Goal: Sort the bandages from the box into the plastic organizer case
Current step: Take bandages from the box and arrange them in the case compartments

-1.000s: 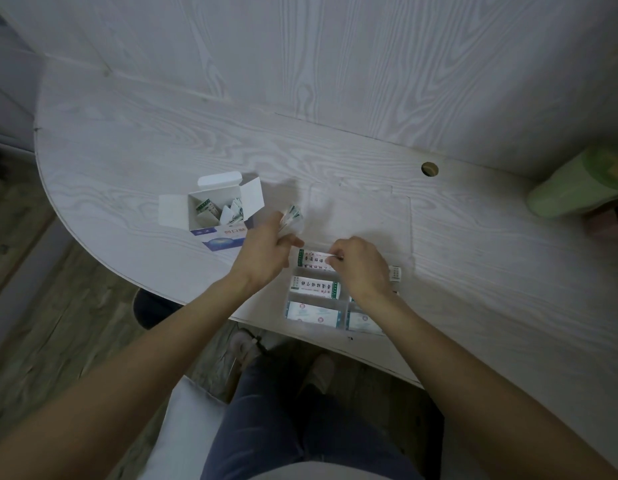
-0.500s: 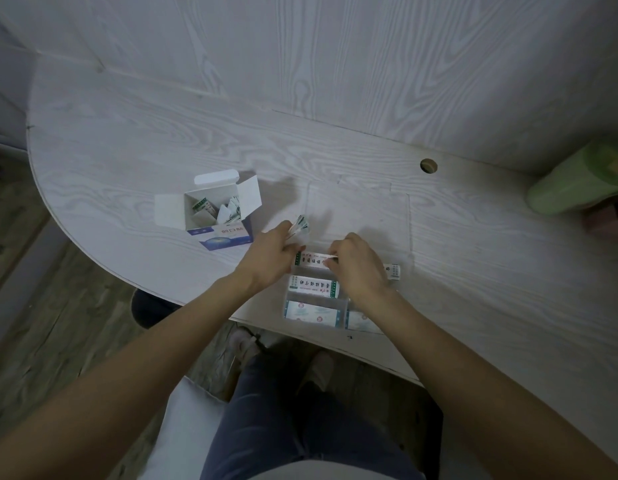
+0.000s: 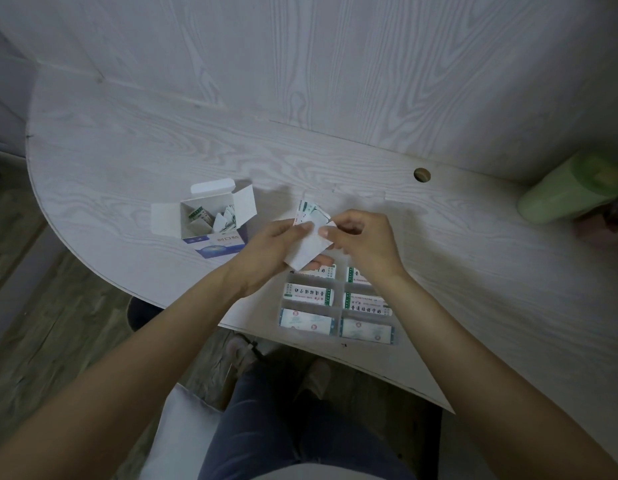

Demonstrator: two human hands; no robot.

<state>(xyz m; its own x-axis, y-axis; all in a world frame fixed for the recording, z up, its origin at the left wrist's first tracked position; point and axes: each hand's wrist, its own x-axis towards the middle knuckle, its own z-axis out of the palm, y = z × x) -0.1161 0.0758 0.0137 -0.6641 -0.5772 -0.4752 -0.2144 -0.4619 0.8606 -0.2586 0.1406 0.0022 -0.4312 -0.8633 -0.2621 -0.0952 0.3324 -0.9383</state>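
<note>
The plastic organizer case (image 3: 336, 304) lies at the near edge of the white bench (image 3: 134, 161), with six compartments in two columns of three, each showing wrapped bandages. Four hold green-and-white printed strips (image 3: 309, 293) and the nearest two hold blue-edged strips (image 3: 306, 319). The left hand (image 3: 274, 249) holds a small stack of bandages (image 3: 309, 233) just above the far end of the case, its fingers curled round the stack; how many strips it contains is hard to tell, perhaps four or five. The right hand (image 3: 361, 239) pinches the top edge of the white strip at the front of that stack between thumb and forefinger. One open bandage box (image 3: 210, 221) stands to the left of the hands, its flaps spread, with several loose strips inside. One green cylindrical container (image 3: 570, 192) lies at the far right, and one round hole (image 3: 421, 174) pierces the bench near the wall.

Half a second ago the right hand was down on the case's far row; now it has risen to the stack, and the right column of the case is uncovered.
</note>
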